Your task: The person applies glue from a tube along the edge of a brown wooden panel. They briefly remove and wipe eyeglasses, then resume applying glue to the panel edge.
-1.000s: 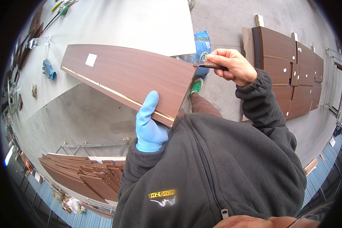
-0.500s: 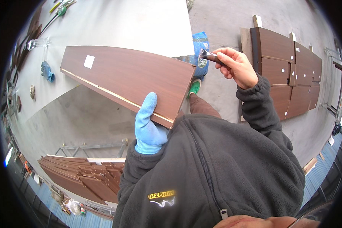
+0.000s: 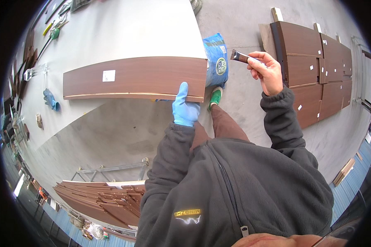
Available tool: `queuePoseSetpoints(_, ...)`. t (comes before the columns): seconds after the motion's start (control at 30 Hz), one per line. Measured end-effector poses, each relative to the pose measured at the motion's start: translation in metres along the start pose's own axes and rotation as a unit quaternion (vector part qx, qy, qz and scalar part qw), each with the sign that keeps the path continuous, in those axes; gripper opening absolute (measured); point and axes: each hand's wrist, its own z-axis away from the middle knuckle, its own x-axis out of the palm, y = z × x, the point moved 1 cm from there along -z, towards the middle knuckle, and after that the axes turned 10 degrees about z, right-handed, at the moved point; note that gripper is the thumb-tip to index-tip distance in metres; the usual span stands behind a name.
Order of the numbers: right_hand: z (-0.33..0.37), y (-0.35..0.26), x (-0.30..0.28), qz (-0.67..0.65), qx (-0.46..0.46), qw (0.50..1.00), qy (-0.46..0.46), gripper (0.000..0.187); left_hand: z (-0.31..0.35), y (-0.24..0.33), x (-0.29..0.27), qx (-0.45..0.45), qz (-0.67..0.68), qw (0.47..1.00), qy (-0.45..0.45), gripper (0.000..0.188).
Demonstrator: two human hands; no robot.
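Observation:
A long dark-brown wooden panel (image 3: 156,76) with a white label lies across the near side of the white tabletop. My left hand (image 3: 185,109), in a light-blue knit glove, grips its near edge by the right end, thumb on top and the other fingers hidden underneath. Bare and raised to the right of the panel, my right hand (image 3: 268,74) pinches a small dark squeeze tube (image 3: 240,57) between thumb and fingers. The tube points left, apart from the panel.
On the white table (image 3: 144,29), a blue glove (image 3: 50,100), a clear bottle (image 3: 34,73) and tools sit at the left. A blue bag (image 3: 217,61) stands by the table's right end. Stacked brown panels (image 3: 303,68) are at right, more boards (image 3: 99,201) at lower left.
The panel has swung from slanted to nearly level and moved away from my body, my left hand moving with it. My right hand, still holding the tube, has shifted slightly right.

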Motion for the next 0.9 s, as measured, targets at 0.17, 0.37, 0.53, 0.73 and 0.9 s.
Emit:
queuePoseSetpoints(0.17, -0.021, 0.041, -0.003, -0.175, 0.032, 0.983, -0.039, 0.024, -0.032, -0.006, -0.013, -0.013, 0.017, 1.0, -0.012, 0.044)
queuePoseSetpoints(0.37, -0.04, 0.083, -0.011, -0.246, 0.016, 0.969, 0.002, 0.025, -0.031, -0.004, -0.033, -0.023, 0.01, 0.999, -0.041, 0.044)
queuePoseSetpoints(0.53, -0.053, 0.112, -0.016, -0.245, 0.023, 0.969, 0.032, 0.025, -0.011, 0.008, -0.051, -0.028, -0.007, 0.998, 0.05, 0.036)
queuePoseSetpoints(0.73, -0.058, 0.142, -0.002, -0.272, 0.018, 0.961, 0.053, 0.026, -0.005, 0.02, -0.057, 0.005, -0.127, 0.991, 0.042, 0.025)
queuePoseSetpoints(0.9, -0.056, 0.158, 0.013, -0.263, 0.014, 0.957, 0.122, 0.024, -0.005, 0.029, -0.071, -0.048, -0.153, 0.986, 0.04, 0.018)
